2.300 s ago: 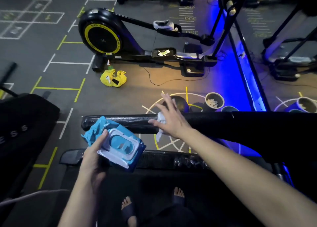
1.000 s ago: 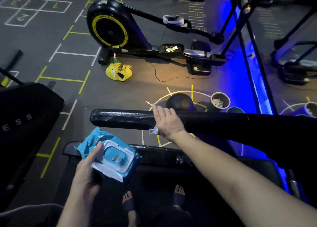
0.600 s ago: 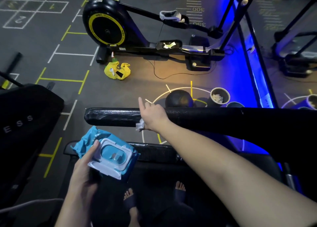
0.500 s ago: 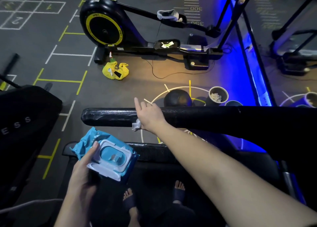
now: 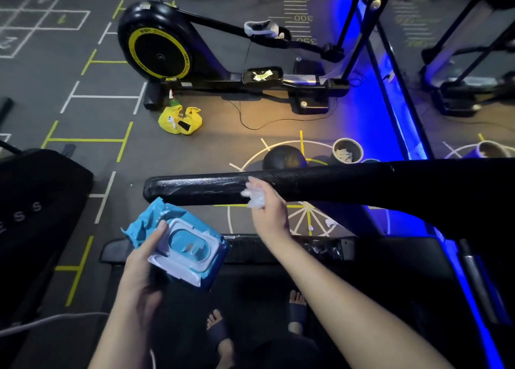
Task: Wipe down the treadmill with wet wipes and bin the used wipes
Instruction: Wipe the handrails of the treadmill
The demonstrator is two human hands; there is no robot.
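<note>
A black padded treadmill handrail (image 5: 195, 189) runs across the middle of the view, its left part wet and shiny. My right hand (image 5: 271, 215) is just in front of the rail and holds a crumpled white wet wipe (image 5: 255, 196) in its fingers, off the rail's near side. Lower left, my left hand (image 5: 142, 260) grips a blue wet-wipe pack (image 5: 178, 243) with its white lid open. The treadmill deck lies below, with my two feet in dark sandals on it.
A small round bin (image 5: 347, 150) with used wipes stands on the floor beyond the rail, beside a dark ball (image 5: 284, 157). A yellow bag (image 5: 179, 119) lies near a black rowing machine (image 5: 158, 42). Another black machine (image 5: 36, 201) stands at left.
My right hand slid left along the handrail with the wipe, then lifted off the rail and pulled back to its near side with the wipe bunched up. The left hand kept hold of the pack.
</note>
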